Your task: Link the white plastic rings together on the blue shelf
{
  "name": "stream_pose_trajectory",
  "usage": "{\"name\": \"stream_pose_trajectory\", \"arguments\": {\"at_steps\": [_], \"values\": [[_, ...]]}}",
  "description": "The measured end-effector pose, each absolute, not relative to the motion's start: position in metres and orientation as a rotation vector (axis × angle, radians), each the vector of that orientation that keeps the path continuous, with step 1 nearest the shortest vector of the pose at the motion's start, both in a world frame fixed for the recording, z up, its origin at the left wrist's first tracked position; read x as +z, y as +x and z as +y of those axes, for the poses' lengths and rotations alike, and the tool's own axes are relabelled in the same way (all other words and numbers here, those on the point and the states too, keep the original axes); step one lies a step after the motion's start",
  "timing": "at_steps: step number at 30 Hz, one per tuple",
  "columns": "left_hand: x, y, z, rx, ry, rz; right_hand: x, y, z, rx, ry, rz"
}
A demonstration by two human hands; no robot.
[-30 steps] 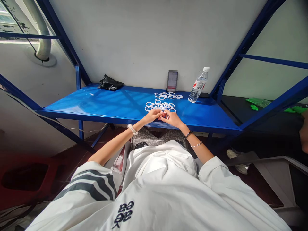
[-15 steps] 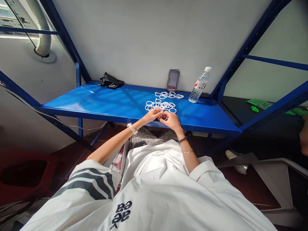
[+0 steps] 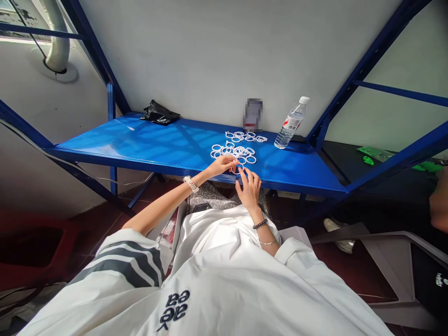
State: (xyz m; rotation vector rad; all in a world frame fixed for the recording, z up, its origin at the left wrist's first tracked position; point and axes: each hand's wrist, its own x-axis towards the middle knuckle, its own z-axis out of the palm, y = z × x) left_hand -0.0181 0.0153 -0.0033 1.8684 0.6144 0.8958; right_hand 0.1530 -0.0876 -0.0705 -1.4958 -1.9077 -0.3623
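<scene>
Several white plastic rings [image 3: 234, 151] lie in a loose pile on the blue metal shelf [image 3: 157, 147], with a second small group of rings [image 3: 247, 137] further back. My left hand [image 3: 223, 164] sits at the near edge of the pile, fingers pinched on one white ring [image 3: 235, 168]. My right hand [image 3: 249, 186] is just below it at the shelf's front edge, fingers spread and pointing up toward that ring, holding nothing.
A clear water bottle [image 3: 291, 122] stands at the shelf's back right. A crumpled black bag [image 3: 158, 114] lies at the back left. Blue frame posts rise on both sides. Green items [image 3: 376, 151] lie on a dark surface to the right, near another person's arm [image 3: 439, 203].
My right hand has let go of the ring and drawn back toward me with fingers opening. My left hand keeps the ring at the pile's edge.
</scene>
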Motion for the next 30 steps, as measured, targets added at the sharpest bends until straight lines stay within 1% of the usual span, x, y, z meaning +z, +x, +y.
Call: {"name": "stream_pose_trajectory", "arguments": {"at_steps": [5,10,15,30], "values": [[-0.0016,-0.0185,0.0125,0.878,1.833,0.582,-0.0748,0.1519,-0.0825,-0.383,-1.481,-1.905],[-0.0004,-0.0194,0.0129,0.886,1.807,0.523,-0.0778,0.1529,-0.0810,-0.331,-1.431,-1.874],[-0.0022,-0.0193,0.0154,0.910,1.814,0.534,-0.0794,0.1542,-0.0791,-0.283,-1.394,-1.849],[-0.0062,-0.0178,0.0165,0.920,1.774,0.507,-0.0777,0.1545,-0.0804,-0.274,-1.345,-1.820]]}}
